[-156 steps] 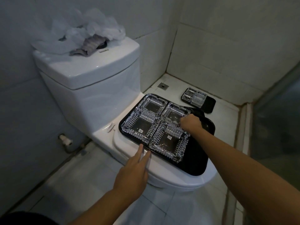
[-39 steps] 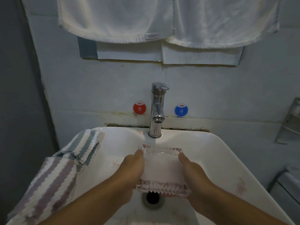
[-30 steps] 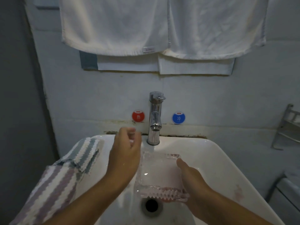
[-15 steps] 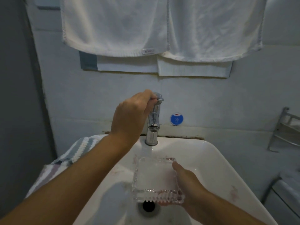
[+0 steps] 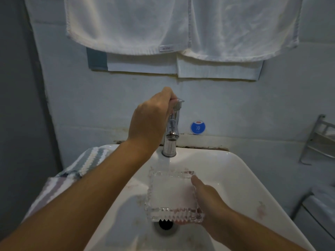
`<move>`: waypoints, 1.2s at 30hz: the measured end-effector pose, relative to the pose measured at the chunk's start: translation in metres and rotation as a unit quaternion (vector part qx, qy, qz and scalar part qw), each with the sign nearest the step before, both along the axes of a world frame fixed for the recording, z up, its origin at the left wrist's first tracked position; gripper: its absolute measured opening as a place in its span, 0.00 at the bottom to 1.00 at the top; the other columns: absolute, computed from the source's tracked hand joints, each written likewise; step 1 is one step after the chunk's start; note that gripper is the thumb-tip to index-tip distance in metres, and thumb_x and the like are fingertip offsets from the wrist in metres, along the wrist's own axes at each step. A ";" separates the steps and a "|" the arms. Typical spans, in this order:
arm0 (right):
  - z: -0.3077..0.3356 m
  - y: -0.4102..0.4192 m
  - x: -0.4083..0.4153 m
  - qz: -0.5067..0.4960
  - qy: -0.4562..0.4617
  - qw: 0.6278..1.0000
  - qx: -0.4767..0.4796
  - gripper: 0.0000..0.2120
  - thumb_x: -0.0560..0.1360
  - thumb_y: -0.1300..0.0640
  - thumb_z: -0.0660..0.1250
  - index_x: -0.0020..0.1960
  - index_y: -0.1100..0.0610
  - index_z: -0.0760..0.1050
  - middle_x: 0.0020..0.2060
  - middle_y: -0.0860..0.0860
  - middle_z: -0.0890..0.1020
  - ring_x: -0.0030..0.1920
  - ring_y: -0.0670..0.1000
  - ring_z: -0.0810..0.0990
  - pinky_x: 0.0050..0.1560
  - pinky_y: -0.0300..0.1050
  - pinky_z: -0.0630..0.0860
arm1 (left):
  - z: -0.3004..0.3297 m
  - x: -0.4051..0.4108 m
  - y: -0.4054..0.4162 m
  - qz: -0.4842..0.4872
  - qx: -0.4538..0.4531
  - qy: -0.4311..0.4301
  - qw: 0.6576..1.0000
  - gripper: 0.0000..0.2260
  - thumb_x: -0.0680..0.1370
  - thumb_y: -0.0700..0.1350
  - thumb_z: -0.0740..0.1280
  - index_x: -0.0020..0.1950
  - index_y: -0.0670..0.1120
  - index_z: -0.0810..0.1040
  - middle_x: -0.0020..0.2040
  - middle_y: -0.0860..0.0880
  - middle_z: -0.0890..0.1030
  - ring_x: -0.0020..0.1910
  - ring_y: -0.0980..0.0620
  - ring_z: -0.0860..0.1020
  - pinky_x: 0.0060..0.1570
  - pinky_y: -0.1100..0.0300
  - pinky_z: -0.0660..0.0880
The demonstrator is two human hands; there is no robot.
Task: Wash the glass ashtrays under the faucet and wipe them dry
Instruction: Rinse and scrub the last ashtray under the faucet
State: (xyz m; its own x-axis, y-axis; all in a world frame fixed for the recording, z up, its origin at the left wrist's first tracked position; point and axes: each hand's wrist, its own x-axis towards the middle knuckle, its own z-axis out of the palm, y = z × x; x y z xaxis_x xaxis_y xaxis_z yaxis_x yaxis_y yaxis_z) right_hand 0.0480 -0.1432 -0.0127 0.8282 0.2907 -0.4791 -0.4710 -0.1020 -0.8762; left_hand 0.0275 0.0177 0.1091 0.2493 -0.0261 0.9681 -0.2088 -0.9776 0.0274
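Since half a second before, the left hand [image 5: 150, 122] had stayed on the faucet [image 5: 171, 131], its fingers curled over the lever at the top, and water had begun to fall: a pale stream ran from the spout onto the far edge of the ashtray [image 5: 172, 194]. In the head view, the only one, the right hand [image 5: 208, 201] held the ashtray from its right side, thumb along the right rim and fingers tucked beneath the near right corner, so the dish hung low in the sink [image 5: 241, 171], over the drain [image 5: 165, 224] and just near of the spout. Whether it touched the basin could not be told. The ashtray was a square piece of clear, thick glass with ribbed, saw-toothed walls; it looked whitish against the bowl, and no dirt could be made out in the dim light. By my reading the work was barely begun: this dish was only starting to be rinsed, scrubbing and drying were still to do, and the task spoke of more than one ashtray. A striped cloth [image 5: 76, 171] lay over the sink's left rim, close at hand for the wiping. Two white towels [image 5: 181, 24] hung on the wall above, a blue round sticker [image 5: 198, 127] sat right of the faucet, and a metal rack [image 5: 319, 140] showed at the far right.
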 end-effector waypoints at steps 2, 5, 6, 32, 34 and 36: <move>-0.002 0.000 0.002 -0.002 -0.003 1.000 0.006 0.26 0.82 0.38 0.55 0.68 0.57 0.71 0.56 0.55 0.80 0.54 0.61 0.82 0.55 0.63 0.81 | 0.000 0.000 0.000 -0.002 -0.001 0.000 1.000 0.10 0.82 0.46 0.63 0.49 0.40 0.78 0.37 0.46 0.82 0.31 0.53 0.80 0.33 0.68 0.72; -0.001 0.000 0.002 -0.009 -0.002 1.000 0.000 0.24 0.83 0.38 0.55 0.67 0.56 0.70 0.55 0.56 0.80 0.53 0.62 0.83 0.53 0.64 0.82 | 0.000 0.001 0.000 -0.005 -0.001 -0.003 1.000 0.09 0.82 0.45 0.63 0.49 0.40 0.78 0.37 0.46 0.83 0.31 0.52 0.80 0.32 0.66 0.74; 0.000 0.001 0.001 -0.010 -0.003 1.000 -0.006 0.24 0.83 0.39 0.55 0.66 0.56 0.70 0.54 0.56 0.80 0.52 0.62 0.83 0.52 0.64 0.82 | 0.000 0.001 0.000 -0.005 -0.002 -0.003 1.000 0.09 0.82 0.45 0.63 0.49 0.40 0.78 0.37 0.46 0.82 0.31 0.52 0.80 0.32 0.65 0.76; -0.003 -0.001 0.003 -0.010 -0.024 0.999 -0.021 0.28 0.82 0.36 0.55 0.66 0.58 0.71 0.55 0.57 0.81 0.51 0.61 0.83 0.55 0.62 0.82 | -0.016 -0.011 -0.013 -0.076 -0.451 0.091 0.885 0.09 0.85 0.47 0.56 0.59 0.43 0.71 0.46 0.46 0.80 0.40 0.52 0.78 0.39 0.58 0.78; -0.004 -0.001 0.005 -0.014 -0.030 0.999 -0.019 0.29 0.81 0.35 0.55 0.66 0.58 0.71 0.56 0.57 0.81 0.52 0.61 0.83 0.56 0.62 0.81 | -0.038 -0.016 -0.011 -0.065 -0.592 0.171 0.785 0.10 0.84 0.45 0.58 0.60 0.41 0.72 0.49 0.44 0.78 0.42 0.49 0.76 0.40 0.55 0.74; -0.002 -0.002 0.003 -0.017 -0.032 0.999 -0.013 0.29 0.82 0.36 0.55 0.67 0.58 0.71 0.56 0.57 0.80 0.53 0.61 0.83 0.56 0.62 0.81 | -0.062 -0.024 -0.012 -0.018 -0.591 0.269 0.760 0.11 0.83 0.46 0.61 0.62 0.42 0.70 0.53 0.45 0.76 0.46 0.49 0.75 0.42 0.57 0.71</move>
